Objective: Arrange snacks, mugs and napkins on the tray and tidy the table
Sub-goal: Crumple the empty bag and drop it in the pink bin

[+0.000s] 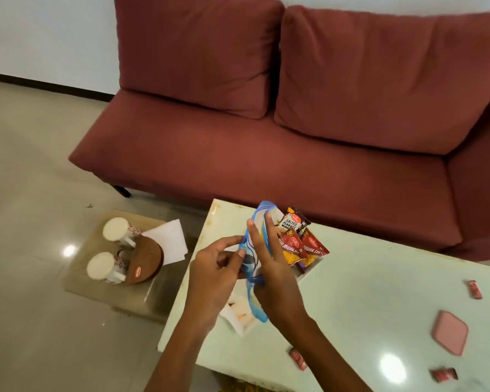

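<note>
Both my hands grip a blue and white snack packet (256, 278) over the pale table (365, 292). My left hand (215, 273) pinches its left edge; my right hand (269, 267) holds its right side. Just behind stands a white tray (313, 267) with red snack packets (313, 246) and a salted peanuts packet (293, 223) upright in it. Two white mugs (116, 230) (104, 267) lie on a low side table (96, 287) at the left, beside a brown round lid (145, 258) and white napkins (170, 241).
A maroon sofa (294, 123) runs behind the table. Small red wrappers (475, 289) (298, 359) (443, 374) and a pink square coaster (449, 333) lie on the table's right half. A white printed packet (239, 315) lies under my hands. Glossy tiled floor is at the left.
</note>
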The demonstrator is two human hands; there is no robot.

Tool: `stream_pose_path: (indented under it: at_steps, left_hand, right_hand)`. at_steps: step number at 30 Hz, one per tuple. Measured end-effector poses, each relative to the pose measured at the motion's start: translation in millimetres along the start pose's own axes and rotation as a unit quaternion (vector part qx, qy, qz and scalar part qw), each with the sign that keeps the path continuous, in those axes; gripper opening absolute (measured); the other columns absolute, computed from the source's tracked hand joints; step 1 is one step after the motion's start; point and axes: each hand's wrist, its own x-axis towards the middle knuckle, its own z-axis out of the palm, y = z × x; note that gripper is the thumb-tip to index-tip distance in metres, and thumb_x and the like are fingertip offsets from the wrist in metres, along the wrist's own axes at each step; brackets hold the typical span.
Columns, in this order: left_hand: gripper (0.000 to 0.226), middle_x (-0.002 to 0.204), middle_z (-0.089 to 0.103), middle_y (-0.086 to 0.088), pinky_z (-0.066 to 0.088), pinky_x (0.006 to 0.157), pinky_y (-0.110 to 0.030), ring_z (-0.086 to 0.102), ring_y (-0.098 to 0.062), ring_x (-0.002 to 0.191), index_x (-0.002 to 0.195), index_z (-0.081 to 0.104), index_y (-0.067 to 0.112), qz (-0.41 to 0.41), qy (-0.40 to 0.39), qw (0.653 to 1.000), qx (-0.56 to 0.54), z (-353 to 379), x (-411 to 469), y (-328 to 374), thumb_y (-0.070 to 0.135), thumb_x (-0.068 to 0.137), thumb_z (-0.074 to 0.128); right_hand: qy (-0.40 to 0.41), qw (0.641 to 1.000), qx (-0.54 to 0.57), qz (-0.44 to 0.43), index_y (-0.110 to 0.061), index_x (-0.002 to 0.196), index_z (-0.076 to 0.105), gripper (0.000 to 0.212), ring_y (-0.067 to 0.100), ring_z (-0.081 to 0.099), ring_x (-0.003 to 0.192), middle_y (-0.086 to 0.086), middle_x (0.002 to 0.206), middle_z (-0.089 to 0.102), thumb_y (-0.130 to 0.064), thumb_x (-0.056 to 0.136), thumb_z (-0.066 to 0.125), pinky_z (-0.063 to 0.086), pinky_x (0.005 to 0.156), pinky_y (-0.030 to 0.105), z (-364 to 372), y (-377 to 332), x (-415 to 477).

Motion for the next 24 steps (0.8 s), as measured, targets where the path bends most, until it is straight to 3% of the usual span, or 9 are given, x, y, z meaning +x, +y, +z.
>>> stream_pose_path:
  at_steps: [3,5,8,10,13,16,20,22,24]
  left_hand:
    - [0.042,0.120,0.057,0.012,0.048,0.088,-0.017,0.055,-0.005,0.107,0.114,0.051,0.036,0.082,-0.045,0.993,0.065,-17.3,-7.3,-0.1,0.024,0.078,0.068]
    - [0.083,0.139,0.025,0.031,0.036,0.098,-0.012,0.030,0.009,0.128,0.128,0.026,0.049,0.126,-0.145,0.977,0.094,-24.5,-15.2,-2.8,0.033,0.065,0.079]
    - [0.121,0.147,-0.017,0.030,0.022,0.115,-0.028,0.001,-0.003,0.144,0.127,-0.009,0.057,0.178,-0.220,0.947,0.153,-17.0,-24.8,-6.9,0.036,0.054,0.085]
    - [0.117,0.152,-0.006,0.017,0.021,0.116,-0.034,0.009,-0.017,0.145,0.129,-0.004,0.053,0.205,-0.193,0.951,0.126,-6.3,-24.7,-6.0,0.026,0.056,0.084]
    - [0.084,0.137,0.039,0.001,0.048,0.099,-0.042,0.049,-0.021,0.122,0.122,0.032,0.037,0.182,-0.177,0.966,-0.040,-6.1,-22.2,0.0,0.036,0.055,0.083]
    - [0.054,0.116,0.053,-0.018,0.058,0.074,-0.025,0.061,-0.022,0.092,0.102,0.049,0.029,0.122,-0.146,0.968,-0.162,-12.7,-17.2,0.7,0.050,0.057,0.069]
    - [0.023,0.084,0.059,0.003,0.049,0.059,-0.006,0.064,-0.010,0.078,0.095,0.056,0.027,0.122,-0.030,0.981,-0.150,-20.7,-17.1,0.7,0.023,0.077,0.069]
    - [0.051,0.081,0.055,0.010,0.041,0.057,0.004,0.062,0.009,0.077,0.115,0.055,0.012,0.133,0.057,0.983,-0.116,-27.0,-17.5,4.2,0.010,0.068,0.077]
    - [0.099,0.084,0.057,-0.002,0.042,0.053,0.002,0.063,0.000,0.077,0.127,0.044,-0.006,0.104,0.064,0.976,-0.179,-33.3,-17.0,7.5,0.033,0.047,0.087]
  right_hand:
    - [0.078,0.997,0.012,-0.010,-0.010,0.133,0.045,0.079,0.020,0.043,0.124,0.007,0.143,0.034,0.019,0.063,0.068,0.054,0.081,0.032,-12.2,-1.1,-6.3]
    - [0.102,0.992,0.068,0.022,-0.004,0.119,0.059,0.061,0.029,0.054,0.118,0.015,0.130,0.055,0.021,0.064,0.066,0.055,0.088,0.040,-21.1,-6.5,-6.1]
    - [0.142,0.982,0.119,0.023,-0.002,0.104,0.067,0.038,0.020,0.064,0.099,0.012,0.106,0.069,0.007,0.067,0.060,0.054,0.082,0.021,-27.1,-24.8,-4.3]
    - [0.146,0.973,0.173,0.047,-0.002,0.100,0.068,0.037,0.011,0.064,0.090,0.003,0.099,0.068,0.009,0.068,0.054,0.051,0.073,0.008,-27.4,-39.3,-4.4]
    - [0.079,0.956,0.268,0.088,-0.025,0.099,0.060,0.044,0.011,0.064,0.088,-0.011,0.097,0.062,0.013,0.079,0.053,0.053,0.068,0.010,-35.2,-53.6,-9.1]
    - [-0.041,0.934,0.340,0.103,-0.034,0.112,0.042,0.042,0.004,0.061,0.102,-0.020,0.111,0.055,-0.007,0.086,0.060,0.053,0.074,0.013,-45.3,-57.9,-17.8]
    - [-0.002,0.986,0.165,0.022,-0.047,0.129,0.030,0.072,-0.001,0.038,0.128,-0.035,0.135,0.031,-0.049,0.069,0.069,0.038,0.099,0.017,-63.0,-55.2,-31.2]
    - [0.025,0.998,0.042,-0.025,-0.049,0.137,0.013,0.095,0.010,0.019,0.141,-0.019,0.151,0.020,-0.060,0.062,0.070,0.027,0.110,0.033,-68.9,-46.7,-35.3]
    - [0.001,0.996,-0.066,-0.054,-0.043,0.142,-0.003,0.114,0.020,-0.004,0.145,-0.008,0.157,-0.004,-0.066,0.057,0.070,0.017,0.114,0.047,-65.7,-38.3,-34.1]
